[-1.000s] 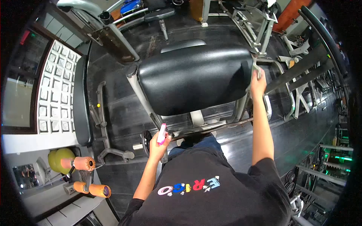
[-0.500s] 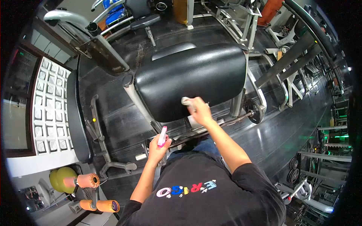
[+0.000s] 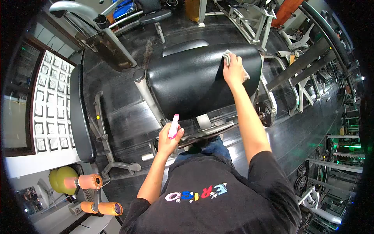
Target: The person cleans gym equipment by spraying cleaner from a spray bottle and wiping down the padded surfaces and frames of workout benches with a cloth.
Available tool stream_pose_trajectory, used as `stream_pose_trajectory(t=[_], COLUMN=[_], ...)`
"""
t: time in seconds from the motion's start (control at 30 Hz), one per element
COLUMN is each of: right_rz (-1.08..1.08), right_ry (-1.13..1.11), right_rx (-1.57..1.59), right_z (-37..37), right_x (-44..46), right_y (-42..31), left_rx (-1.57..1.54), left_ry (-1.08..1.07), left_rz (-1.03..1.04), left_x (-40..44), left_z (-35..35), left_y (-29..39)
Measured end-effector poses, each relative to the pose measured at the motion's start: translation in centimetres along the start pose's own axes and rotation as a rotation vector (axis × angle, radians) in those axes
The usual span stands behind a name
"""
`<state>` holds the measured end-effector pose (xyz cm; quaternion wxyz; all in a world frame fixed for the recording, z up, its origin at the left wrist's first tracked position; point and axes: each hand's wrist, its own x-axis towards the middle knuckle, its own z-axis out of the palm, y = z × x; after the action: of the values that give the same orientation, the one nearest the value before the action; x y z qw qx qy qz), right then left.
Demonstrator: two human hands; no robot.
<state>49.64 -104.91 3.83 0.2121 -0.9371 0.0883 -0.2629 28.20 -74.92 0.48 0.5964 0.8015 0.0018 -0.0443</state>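
Note:
A wide black padded cushion [image 3: 194, 82] of a gym machine lies right in front of me. On its upper right part, my right hand [image 3: 234, 72] presses a light grey cloth [image 3: 227, 55]; the fingers are closed round it, and a corner of cloth sticks out by the wrist. Below the cushion's lower left edge, my left hand [image 3: 168, 140] grips a small white and pink bottle [image 3: 174, 126], its pink tip pointing up and away from me. The bottle stays apart from the cushion, and its lower part is hidden in the palm.
Below the cushion runs a metal bar with a black weight plate [image 3: 263, 114] at its right. A long black bench pad [image 3: 81, 113] stands at left, near orange foam rollers [image 3: 90, 181]. Other machines with a seat [image 3: 156, 16] are at the back; racks [image 3: 335, 163] line the right.
My right hand has slid the cloth up and to the right across the cushion. My left hand, still holding the bottle, has shifted slightly up and right.

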Motion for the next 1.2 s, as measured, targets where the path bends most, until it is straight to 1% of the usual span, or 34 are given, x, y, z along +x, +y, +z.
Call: stream_pose_trajectory(t=[0.03, 0.07, 0.1, 0.13, 0.17, 0.23, 0.3, 0.37, 0.4, 0.47, 0.6, 0.67, 0.77, 0.83, 0.9, 0.93, 1.0, 1.03, 1.07, 1.1, 1.13, 1.17, 1.2], right_rz=[-0.002, 0.0, 0.006, 0.024, 0.026, -0.01, 0.007, 0.006, -0.001, 0.002, -0.03, -0.003, 0.043, 0.059, 0.11, 0.116, 0.03, -0.056, -0.038, -0.055, -0.237, -0.392, -0.587], right_ry=[-0.002, -0.009, -0.015, -0.075, -0.072, -0.086, -0.086, -0.037, -0.027, -0.033, -0.019, -0.009, 0.015, 0.025, 0.011, -0.013, -0.096, -0.084, -0.19, -0.271, -0.354, -0.489, -0.37], right_rx=[0.001, 0.063, 0.124, 0.132, 0.131, 0.168, 0.145, 0.119, 0.124, 0.122, 0.148, 0.143, 0.127, 0.118, 0.112, 0.074, -0.052, 0.014, 0.081, 0.172, 0.171, 0.187, 0.256], right_z=[0.2, 0.1, 0.1, -0.7, -0.9, -1.1, -0.6, 0.0, 0.1, 0.1, 0.1, 0.2, 0.3, 0.3, 0.1, 0.3, 0.6, 1.4, 1.6, 3.7, 3.2, 1.9, 3.5], right_x=[0.1, 0.4, 0.4, 0.4, 0.4, 0.7, 0.5, 0.3, 0.2, 0.2, 0.1, -0.2, -0.5, -0.4, -0.2, -0.3, -1.1, -2.0, -3.1, -4.7, -6.8, -8.8, -11.2], right_y=[0.4, 0.9, 1.3, 1.2, 1.2, 1.5, 1.5, 1.6, 1.6, 1.7, 2.0, 1.7, 1.0, 0.2, -1.1, -2.2, -5.8, -7.7, -10.5, -12.4, -14.9, -16.5, -16.4], left_rx=[0.028, -0.017, -0.006, 0.023, 0.049, 0.069, 0.092, 0.034, 0.037, -0.084, 0.002, -0.041, -0.112, -0.083, -0.1, -0.191, -0.178, -0.192, -0.215, -0.197, -0.242, -0.289, -0.288], left_ry=[0.02, 0.023, 0.033, 0.047, 0.061, 0.072, 0.084, 0.089, 0.087, 0.109, 0.112, 0.191, 0.228, 0.218, 0.191, 0.214, 0.204, 0.194, 0.2, 0.173, 0.16, 0.147, 0.152], left_rz=[0.051, 0.035, 0.062, 0.074, 0.09, 0.074, 0.056, 0.003, 0.004, 0.019, 0.03, 0.118, 0.144, 0.129, 0.071, -0.056, -0.114, -0.151, -0.152, -0.157, -0.196, -0.235, -0.233], left_x=[0.5, 1.0, 1.7, 2.2, 2.6, 3.5, 4.0, 4.2, 4.2, 4.2, 3.6, 3.2, 2.1, 0.6, -0.9, -1.7, -3.1, -3.7, -4.2, -4.7, -5.1, -5.6, -6.0], left_z=[-0.1, -0.1, -0.3, -0.6, -0.8, -0.8, -0.7, -0.4, -0.3, 0.1, -0.7, -1.0, -1.5, -1.8, -1.7, -1.5, -1.1, -0.8, -0.4, -0.2, 0.0, 0.2, 0.2], left_y=[0.4, 0.5, 0.8, 1.8, 2.7, 3.0, 3.1, 3.1, 2.7, 1.9, 1.3, 0.9, 0.6, -0.6, -1.9, -1.8, -3.0, -3.2, -3.7, -4.2, -3.6, -3.0, -3.2])
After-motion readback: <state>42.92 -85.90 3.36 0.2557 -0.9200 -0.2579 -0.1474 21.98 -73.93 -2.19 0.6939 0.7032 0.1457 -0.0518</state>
